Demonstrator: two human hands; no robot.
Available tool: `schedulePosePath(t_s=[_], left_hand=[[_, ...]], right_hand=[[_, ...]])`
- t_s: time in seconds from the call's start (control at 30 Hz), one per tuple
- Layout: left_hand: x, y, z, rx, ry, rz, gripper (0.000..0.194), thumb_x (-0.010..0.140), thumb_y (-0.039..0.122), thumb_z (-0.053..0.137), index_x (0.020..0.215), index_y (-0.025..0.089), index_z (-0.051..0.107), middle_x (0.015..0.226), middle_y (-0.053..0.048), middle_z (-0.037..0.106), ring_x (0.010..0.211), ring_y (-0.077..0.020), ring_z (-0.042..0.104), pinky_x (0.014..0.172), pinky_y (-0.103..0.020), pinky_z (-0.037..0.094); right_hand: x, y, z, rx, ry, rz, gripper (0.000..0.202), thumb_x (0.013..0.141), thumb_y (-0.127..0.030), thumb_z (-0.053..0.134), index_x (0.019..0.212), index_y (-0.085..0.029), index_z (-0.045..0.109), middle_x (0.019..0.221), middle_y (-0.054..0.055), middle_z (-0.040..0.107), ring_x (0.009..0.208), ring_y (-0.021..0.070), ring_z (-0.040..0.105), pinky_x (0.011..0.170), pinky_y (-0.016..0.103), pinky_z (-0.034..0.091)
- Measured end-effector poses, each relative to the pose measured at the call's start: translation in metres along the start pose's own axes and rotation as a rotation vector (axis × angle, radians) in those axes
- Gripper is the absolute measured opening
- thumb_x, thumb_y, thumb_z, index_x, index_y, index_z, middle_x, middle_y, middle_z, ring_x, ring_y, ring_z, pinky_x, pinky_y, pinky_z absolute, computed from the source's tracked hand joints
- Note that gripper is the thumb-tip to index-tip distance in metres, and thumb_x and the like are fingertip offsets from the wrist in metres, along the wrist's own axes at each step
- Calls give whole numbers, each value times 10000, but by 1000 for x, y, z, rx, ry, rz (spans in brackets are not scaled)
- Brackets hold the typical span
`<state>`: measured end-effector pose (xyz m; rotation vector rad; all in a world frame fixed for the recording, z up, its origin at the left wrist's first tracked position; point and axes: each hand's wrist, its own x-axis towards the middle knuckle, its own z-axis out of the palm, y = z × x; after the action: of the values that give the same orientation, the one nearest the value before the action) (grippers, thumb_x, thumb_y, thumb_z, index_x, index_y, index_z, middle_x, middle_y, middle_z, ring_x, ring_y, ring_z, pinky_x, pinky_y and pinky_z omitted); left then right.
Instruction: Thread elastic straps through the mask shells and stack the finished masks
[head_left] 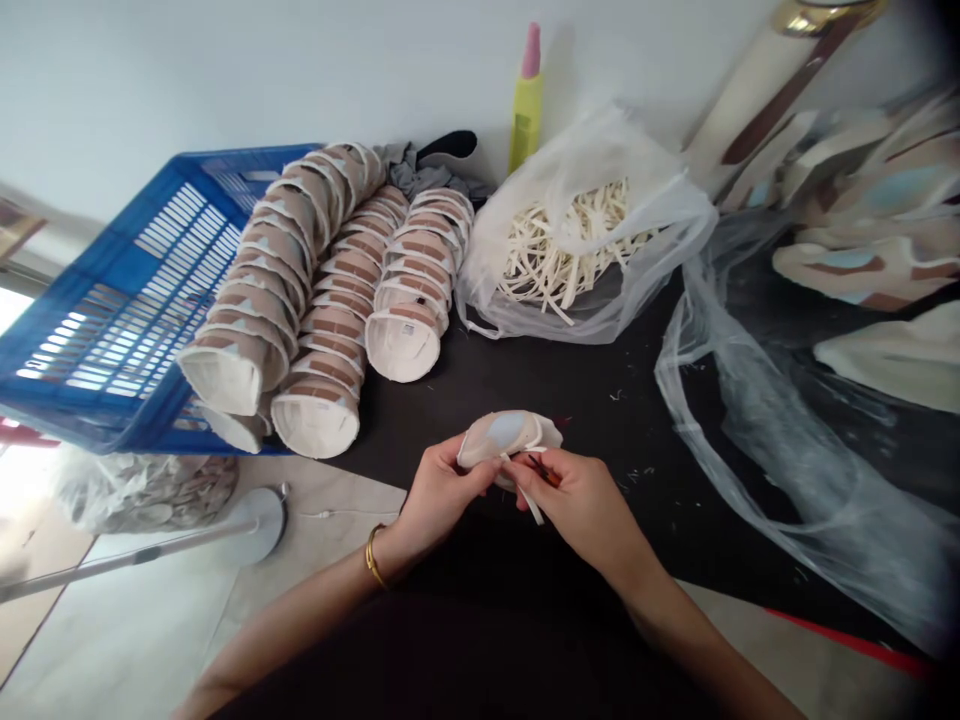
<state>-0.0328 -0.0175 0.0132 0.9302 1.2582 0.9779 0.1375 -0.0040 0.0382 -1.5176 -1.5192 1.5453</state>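
A small cream fabric piece with a pale blue patch (506, 430) is held between both hands above the black table. My left hand (448, 485) grips its left side, thumb on the near edge. My right hand (574, 490) is closed at its right side, with a narrow cream strip (534, 505) hanging from the fingers. A small dark and orange tool (546, 474), partly hidden, also sits in my right hand. Stacks of nested cream and brown fabric pieces (405, 345) stand beyond my left hand.
At the left is a blue basket (124, 400). Behind the hands lies a clear bag (480, 290) of cream strips (570, 250), near a yellow bottle (526, 120). Crumpled plastic (810, 480) and more fabric pieces (862, 265) lie at the right.
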Motion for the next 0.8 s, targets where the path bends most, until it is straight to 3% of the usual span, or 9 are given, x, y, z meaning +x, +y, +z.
schedulePosePath(t_s=[0.13,0.23,0.33,0.43,0.8], left_hand=[[0,1,5,-15,54,10,132,800,271,743,860,153,744,735,-5,682,642,-107,557,592,-209,441],[2,2,7,-44,104,-3,195,796,283,745,942,155,756,776,-17,715,684,-130,607,637,-230,483],[3,4,8,-78,125,16,244,796,267,743,1024,179,754,856,-16,740,747,-141,638,698,-243,509],[5,6,8,-96,128,27,264,793,248,744,1050,190,748,909,-21,752,778,-145,651,733,-254,523],[6,1,6,-64,166,55,258,789,218,719,1043,178,739,951,-30,740,869,-172,657,790,-271,525]], right_hand=[[1,1,1,-13,-16,2,390,915,-449,603,615,-199,612,565,-2,628,504,118,512,507,241,374],[-5,3,2,-4,-21,-53,250,931,-435,588,841,-206,630,742,9,692,628,141,604,580,241,436],[-12,7,3,-90,7,-129,176,994,-389,474,1023,-225,530,811,-2,662,669,145,608,622,260,448],[-15,11,4,-217,41,-183,164,1027,-335,379,971,-229,490,748,-15,603,622,142,569,605,274,421],[-5,14,10,-285,112,-261,131,998,-257,443,907,-225,530,746,-19,604,633,139,579,614,272,407]])
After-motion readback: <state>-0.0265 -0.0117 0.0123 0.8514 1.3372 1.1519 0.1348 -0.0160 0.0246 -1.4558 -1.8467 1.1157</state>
